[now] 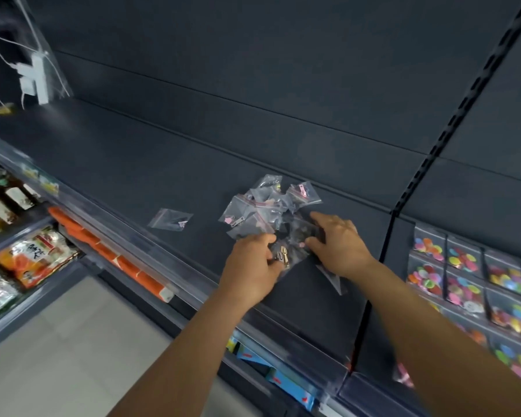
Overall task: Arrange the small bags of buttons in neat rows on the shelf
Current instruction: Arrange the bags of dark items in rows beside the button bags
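Head view, bag (285,254) pinched in left fingers (265,240)

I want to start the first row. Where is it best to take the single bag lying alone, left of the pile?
Probably at its red zip-seal edge, coming from above: the single bag lies flat on the shelf, apart from the pile, with open space around.

Both arms stretched out forward, left grip (254,261) curled up pinching, right grip (339,239) spread flat, fingers pressing down.
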`<act>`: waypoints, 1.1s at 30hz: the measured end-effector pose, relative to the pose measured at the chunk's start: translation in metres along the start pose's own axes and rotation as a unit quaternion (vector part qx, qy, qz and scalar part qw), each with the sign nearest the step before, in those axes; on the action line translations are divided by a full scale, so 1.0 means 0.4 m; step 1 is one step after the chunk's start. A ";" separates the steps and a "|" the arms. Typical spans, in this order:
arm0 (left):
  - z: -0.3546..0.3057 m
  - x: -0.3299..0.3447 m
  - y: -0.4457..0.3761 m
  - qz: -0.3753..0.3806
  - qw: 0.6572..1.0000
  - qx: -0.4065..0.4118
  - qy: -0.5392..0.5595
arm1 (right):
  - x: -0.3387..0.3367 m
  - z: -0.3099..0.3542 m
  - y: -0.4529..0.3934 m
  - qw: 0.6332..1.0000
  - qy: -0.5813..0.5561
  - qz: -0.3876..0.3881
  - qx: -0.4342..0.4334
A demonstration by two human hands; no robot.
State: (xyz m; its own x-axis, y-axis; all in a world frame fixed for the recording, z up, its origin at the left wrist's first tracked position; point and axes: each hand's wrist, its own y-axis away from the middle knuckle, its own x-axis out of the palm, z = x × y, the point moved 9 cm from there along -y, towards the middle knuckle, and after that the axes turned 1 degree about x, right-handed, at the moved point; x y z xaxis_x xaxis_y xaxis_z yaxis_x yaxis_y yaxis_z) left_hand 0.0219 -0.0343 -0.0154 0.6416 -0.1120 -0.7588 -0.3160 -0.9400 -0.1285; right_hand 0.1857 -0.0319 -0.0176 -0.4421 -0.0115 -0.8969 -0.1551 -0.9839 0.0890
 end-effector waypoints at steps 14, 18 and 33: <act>-0.016 -0.009 -0.046 0.003 0.999 0.025 -0.025 | -0.037 -0.082 0.043 0.929 -0.329 -0.094 0.140; -0.010 -0.019 -0.050 -0.008 0.998 0.024 0.050 | -0.049 -0.089 0.067 0.881 -0.434 -0.112 0.153; -0.225 0.144 -0.010 0.149 0.893 -0.018 0.424 | -0.150 -0.153 0.291 0.798 -0.551 -0.189 0.153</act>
State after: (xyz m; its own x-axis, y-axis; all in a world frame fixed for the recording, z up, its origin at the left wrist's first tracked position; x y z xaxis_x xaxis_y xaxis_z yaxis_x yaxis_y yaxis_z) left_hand 0.1231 -0.0658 -0.0011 0.8360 -0.5488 0.0029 -0.5486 -0.8355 0.0318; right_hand 0.2482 -0.1567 0.0202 -0.7953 0.6056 0.0263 -0.5951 -0.7883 0.1564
